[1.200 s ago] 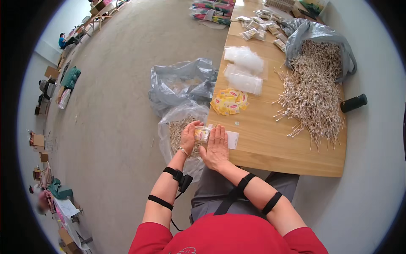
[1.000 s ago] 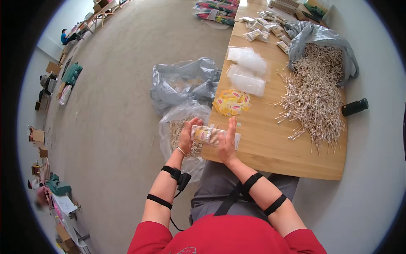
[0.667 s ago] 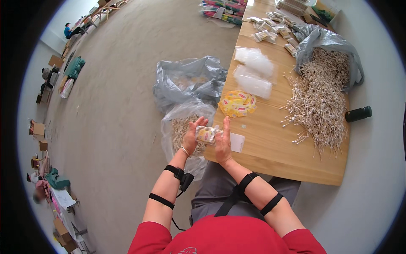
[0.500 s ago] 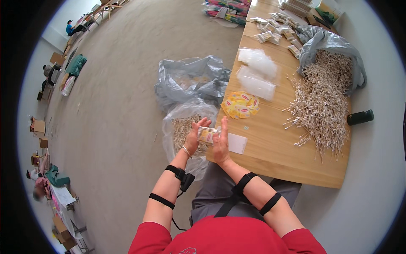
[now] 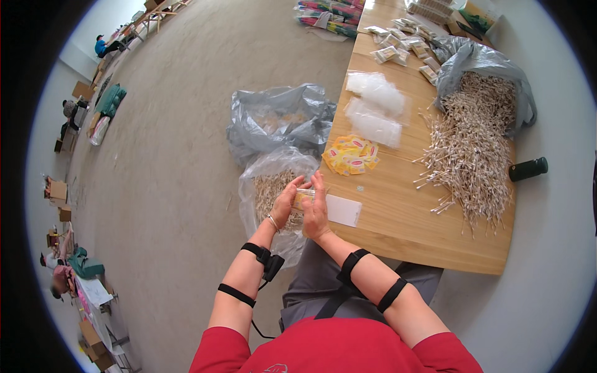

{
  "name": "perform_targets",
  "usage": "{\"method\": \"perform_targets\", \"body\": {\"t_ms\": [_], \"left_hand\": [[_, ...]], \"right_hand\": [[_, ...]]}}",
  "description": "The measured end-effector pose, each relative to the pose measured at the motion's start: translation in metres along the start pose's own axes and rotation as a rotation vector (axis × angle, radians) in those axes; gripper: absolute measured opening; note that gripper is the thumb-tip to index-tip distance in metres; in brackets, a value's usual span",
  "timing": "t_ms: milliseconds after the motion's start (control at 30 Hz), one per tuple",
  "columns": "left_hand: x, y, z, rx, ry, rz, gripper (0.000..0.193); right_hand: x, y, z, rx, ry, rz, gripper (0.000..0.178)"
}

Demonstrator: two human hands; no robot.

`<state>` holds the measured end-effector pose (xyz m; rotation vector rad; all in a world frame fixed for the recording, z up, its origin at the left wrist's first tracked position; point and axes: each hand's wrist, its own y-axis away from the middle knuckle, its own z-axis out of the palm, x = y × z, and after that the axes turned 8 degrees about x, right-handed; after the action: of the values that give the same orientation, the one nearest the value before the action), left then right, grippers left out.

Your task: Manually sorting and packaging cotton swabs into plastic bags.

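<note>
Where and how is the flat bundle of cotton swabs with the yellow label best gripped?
Take the bundle by its left and right sides, probably, one palm from each: its swabs appear to lie side by side, running near to far, so sideways pressure should keep the row together. The left hand and right hand flank it so.

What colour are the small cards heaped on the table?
The small cards are yellow and white with red marks; clearest in the head view.

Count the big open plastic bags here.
3: a grey bag on the table, spilling cotton swabs; a second grey bag left of the table; a clear bag partly behind the left hand. More may be hidden.
</note>
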<state>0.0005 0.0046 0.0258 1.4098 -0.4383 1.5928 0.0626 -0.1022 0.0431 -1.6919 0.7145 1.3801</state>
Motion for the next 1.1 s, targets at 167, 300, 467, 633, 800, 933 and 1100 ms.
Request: {"method": "perform_targets", "body": {"t_ms": [167, 300, 467, 633, 800, 933, 1100], "left_hand": [[-0.007, -0.007, -0.001, 0.064, 0.037, -0.118, 0.051], [-0.018, -0.006, -0.009, 0.152, 0.076, -0.143, 0.049], [-0.035, 0.011, -0.036, 0.474, -0.209, 0.035, 0.046], [-0.027, 0.016, -0.021, 0.471, -0.28, -0.059, 0.04], [-0.025, 0.023, -0.02, 0.519, -0.124, -0.029, 0.033], [-0.035, 0.018, -0.032, 0.483, -0.06, 0.001, 0.033], [-0.036, 0.02, -0.033, 0.918, -0.944, 0.582, 0.041]], "right_hand": [[-0.002, -0.004, -0.018, -0.016, -0.017, 0.033, 0.054], [-0.003, -0.009, -0.067, -0.011, 0.04, -0.002, 0.05], [-0.003, -0.011, -0.132, 0.15, 0.137, 0.017, 0.042], [0.004, -0.003, -0.195, 0.306, 0.28, -0.009, 0.04], [0.01, -0.003, -0.245, 0.635, 0.662, -0.058, 0.039], [0.03, -0.009, -0.304, 0.863, 0.987, -0.016, 0.038], [0.024, -0.016, -0.302, 0.736, 1.086, 0.183, 0.05]]}}
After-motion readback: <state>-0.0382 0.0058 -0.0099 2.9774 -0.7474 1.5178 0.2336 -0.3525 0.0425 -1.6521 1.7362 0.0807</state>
